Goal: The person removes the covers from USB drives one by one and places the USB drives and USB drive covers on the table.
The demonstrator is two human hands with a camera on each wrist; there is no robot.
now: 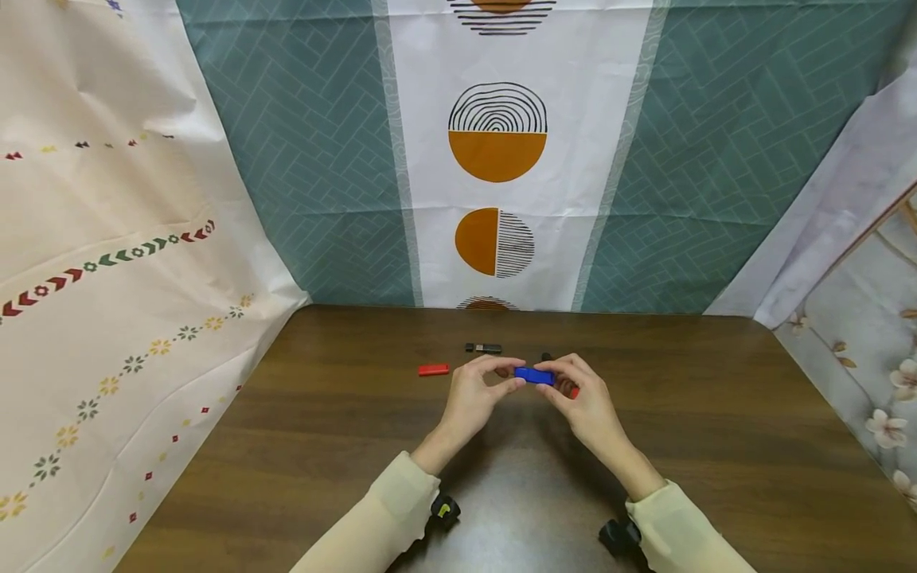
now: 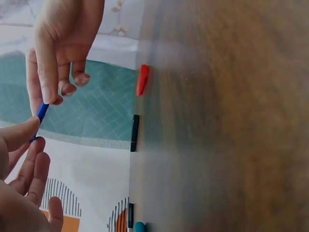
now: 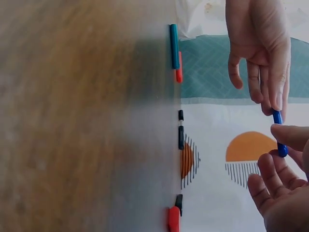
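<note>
Both hands hold a blue USB flash drive (image 1: 534,376) just above the wooden table, one at each end. My left hand (image 1: 478,387) pinches its left end between thumb and fingers, and my right hand (image 1: 583,402) pinches its right end. In the left wrist view the blue drive (image 2: 42,112) is seen edge-on, tilted between the fingertips. Whether its cap is separate cannot be made out. Behind the hands lies a black flash drive (image 1: 487,348), its metal plug showing beside a small black cap (image 1: 469,347).
A red stick (image 1: 433,369) lies left of the hands. Another red piece (image 1: 575,393) and a black piece (image 1: 546,356) are partly hidden by the right hand. A teal stick (image 3: 174,46) shows in the right wrist view. Patterned cloth (image 1: 494,263) hangs behind the table (image 1: 286,446).
</note>
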